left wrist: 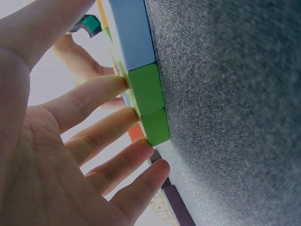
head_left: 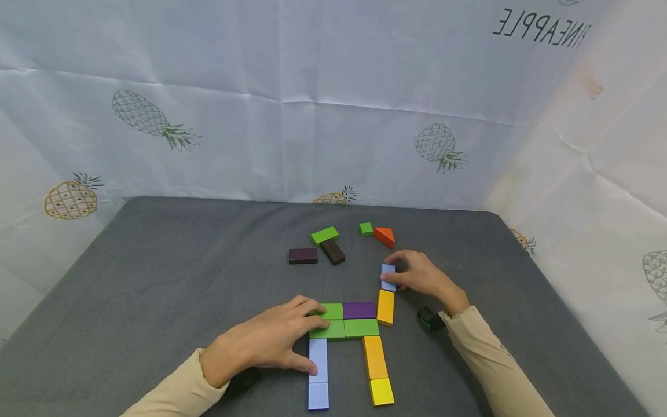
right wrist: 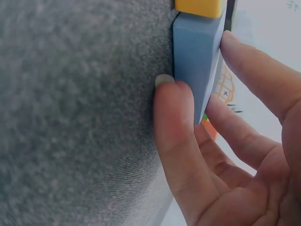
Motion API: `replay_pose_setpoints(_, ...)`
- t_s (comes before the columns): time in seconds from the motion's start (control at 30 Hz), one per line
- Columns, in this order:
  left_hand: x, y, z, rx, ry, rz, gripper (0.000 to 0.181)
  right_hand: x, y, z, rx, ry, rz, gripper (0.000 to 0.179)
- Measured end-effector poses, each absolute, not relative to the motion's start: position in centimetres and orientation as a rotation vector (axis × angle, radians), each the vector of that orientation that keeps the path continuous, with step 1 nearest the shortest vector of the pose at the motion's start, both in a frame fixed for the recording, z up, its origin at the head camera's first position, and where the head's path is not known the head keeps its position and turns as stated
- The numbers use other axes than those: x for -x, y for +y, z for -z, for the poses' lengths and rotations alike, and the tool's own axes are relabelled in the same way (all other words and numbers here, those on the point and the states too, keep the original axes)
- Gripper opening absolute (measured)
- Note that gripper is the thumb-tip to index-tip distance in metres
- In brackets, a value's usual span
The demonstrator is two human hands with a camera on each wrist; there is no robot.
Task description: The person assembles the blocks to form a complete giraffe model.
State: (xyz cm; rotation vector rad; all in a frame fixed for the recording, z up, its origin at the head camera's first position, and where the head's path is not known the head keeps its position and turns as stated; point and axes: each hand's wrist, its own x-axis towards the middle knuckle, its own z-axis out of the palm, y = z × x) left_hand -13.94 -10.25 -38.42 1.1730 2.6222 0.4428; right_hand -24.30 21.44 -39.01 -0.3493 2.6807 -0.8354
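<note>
On the grey cloth, my right hand [head_left: 424, 279] pinches a light blue block [right wrist: 195, 52] lying flat at the far end of a yellow-orange block [head_left: 385, 307]. My left hand [head_left: 266, 337] spreads over the left side of the arrangement; its fingertips rest on two green blocks [left wrist: 146, 88] and the thumb touches a light blue block [head_left: 320, 356]. Beside those greens lie a purple block [head_left: 359, 311] and another green block [head_left: 362, 329]. A second light blue block [head_left: 318, 397] continues the left column. Toward me on the right, an orange block [head_left: 375, 357] meets a yellow block [head_left: 382, 392].
Beyond the arrangement lie two dark brown blocks [head_left: 303, 256], a green block [head_left: 325, 235], a small green block [head_left: 366, 229] and an orange-red triangular block [head_left: 384, 236]. A white pineapple-print curtain [head_left: 281, 116] hangs behind the table and along its right side.
</note>
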Motion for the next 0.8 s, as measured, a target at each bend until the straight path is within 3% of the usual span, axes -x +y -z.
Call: replay_pose_setpoints(0.8,13.88,-10.29,38.47,-1.191,2.633,-0.441,0.064,24.09,21.51,38.89,0.468,2.753,0.745,0.049)
